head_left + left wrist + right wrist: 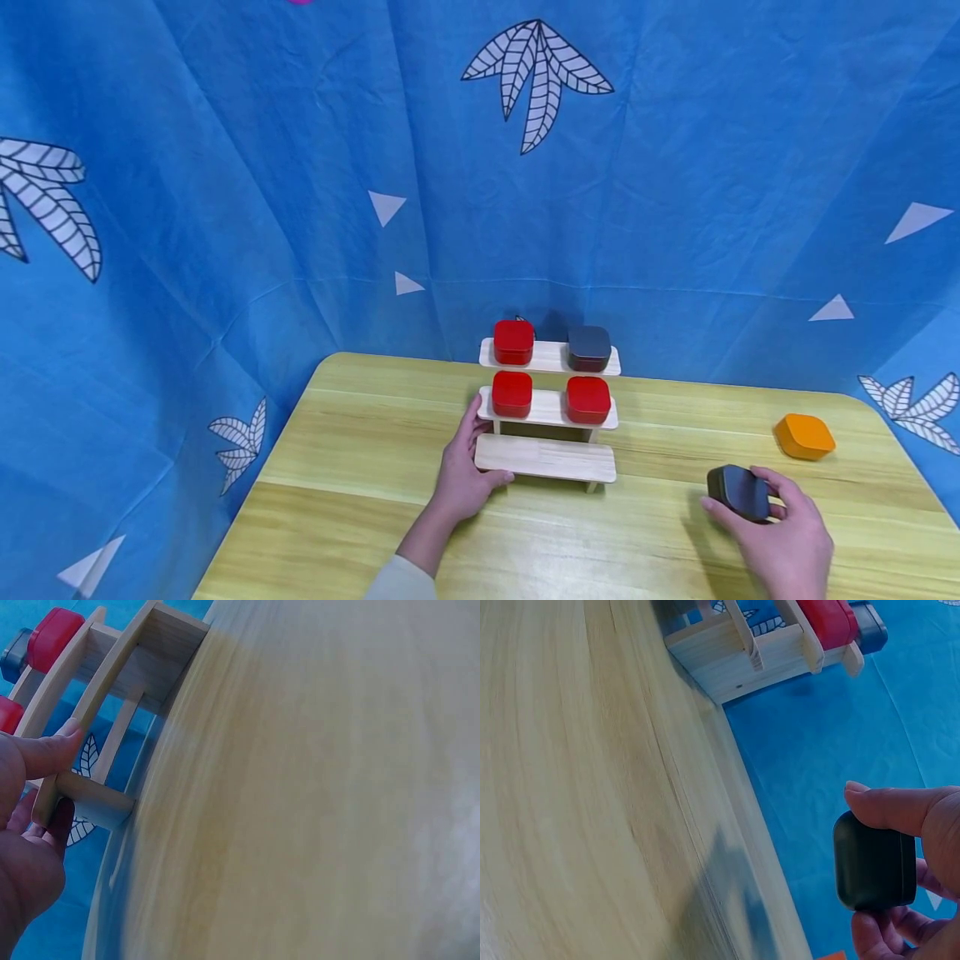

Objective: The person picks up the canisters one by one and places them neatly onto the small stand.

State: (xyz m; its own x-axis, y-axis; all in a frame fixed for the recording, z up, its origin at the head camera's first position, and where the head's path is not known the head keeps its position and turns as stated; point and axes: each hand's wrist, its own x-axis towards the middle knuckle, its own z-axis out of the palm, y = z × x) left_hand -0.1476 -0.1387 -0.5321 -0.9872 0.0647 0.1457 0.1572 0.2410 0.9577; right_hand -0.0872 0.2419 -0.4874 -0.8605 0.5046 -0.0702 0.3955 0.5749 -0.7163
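Note:
A small three-step wooden rack (544,457) stands on the table. My left hand (463,477) grips its left end, thumb over the lowest step. On the top step sit a red box (513,342) at left and a dark box (588,348) at right. The middle step carries two red boxes, one at left (512,394) and one at right (588,400); the lowest step is bare. To the right of the rack, my right hand (789,533) pinches another dark rounded box (874,862) between thumb and fingers, above the table.
An orange box (805,437) lies on the table near its right back corner, beyond my right hand. The wooden table (360,450) reaches back to a blue cloth (675,167) with leaf prints, which hangs close behind the rack and along the left side.

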